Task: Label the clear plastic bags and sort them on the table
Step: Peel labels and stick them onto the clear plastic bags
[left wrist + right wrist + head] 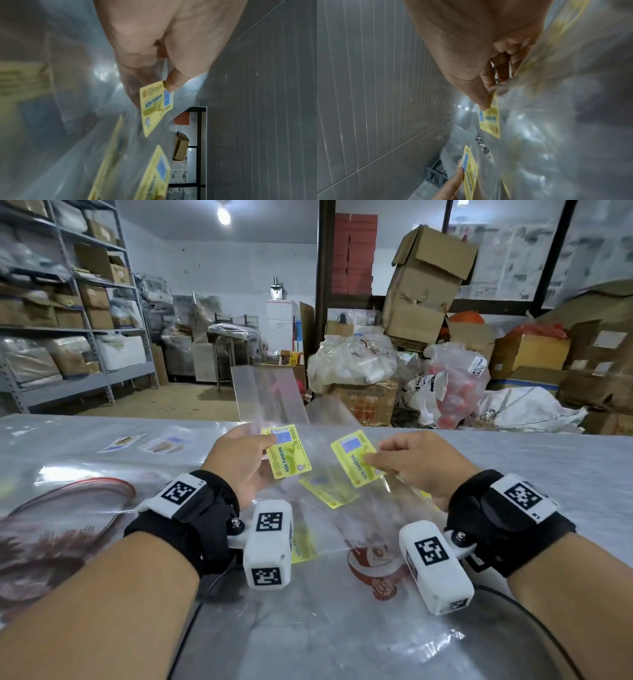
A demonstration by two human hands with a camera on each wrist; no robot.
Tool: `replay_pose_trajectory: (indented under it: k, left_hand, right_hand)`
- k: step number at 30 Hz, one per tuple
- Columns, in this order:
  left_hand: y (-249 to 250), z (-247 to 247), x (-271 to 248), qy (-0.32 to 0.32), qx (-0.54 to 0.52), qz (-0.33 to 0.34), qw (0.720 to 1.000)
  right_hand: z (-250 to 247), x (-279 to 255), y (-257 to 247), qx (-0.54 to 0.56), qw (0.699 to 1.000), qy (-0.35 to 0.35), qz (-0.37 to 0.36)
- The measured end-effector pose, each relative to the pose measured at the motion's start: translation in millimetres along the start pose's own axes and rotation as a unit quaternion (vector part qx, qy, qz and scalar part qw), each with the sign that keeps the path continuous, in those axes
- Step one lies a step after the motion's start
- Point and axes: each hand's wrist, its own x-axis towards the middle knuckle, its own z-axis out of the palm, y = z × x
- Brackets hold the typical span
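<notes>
— What was the left hand (239, 460) doing?

— Its fingers (173, 82) were pinching a clear plastic bag (270, 395) at the yellow "KEK PANDAN" label (290, 451) stuck on it. The bag stood up off the bench (513, 460), its top rising beyond that label.

— And the right hand (416, 462)?

— It sat just right of that label. Its fingers (481, 97) were closed on a second yellow label (358, 457) and the clear plastic it was on.

— Where were the other bags?

— Flat on the bench, nearer the person than the "KEK PANDAN" label: a third yellow label (329, 491) lay on clear plastic there. A printed bag with a red logo (373, 563) lay nearer still. Well left of the label lay two small picture stickers (147, 441).
</notes>
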Motion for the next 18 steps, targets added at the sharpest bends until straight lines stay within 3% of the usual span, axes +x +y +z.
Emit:
replay_pose_trajectory:
  k: [4, 7, 12, 18]
  left_hand:
    - [0, 2, -2, -0.008, 0.022, 0.003, 1.0]
    - [-1, 5, -5, -0.027, 0.023, -0.003, 0.999]
    - [3, 12, -21, -0.14, 0.04, -0.023, 0.989]
    - [4, 11, -19, -0.149, 0.019, -0.024, 0.988]
  right_hand:
    - [2, 0, -4, 0.112, 0.992, 0.045, -0.036]
    - [6, -3, -7, 0.175, 0.984, 0.018, -0.04]
    - [15, -10, -7, 0.153, 0.986, -0.043, -0.043]
    - [14, -12, -6, 0.205, 0.976, -0.071, -0.029]
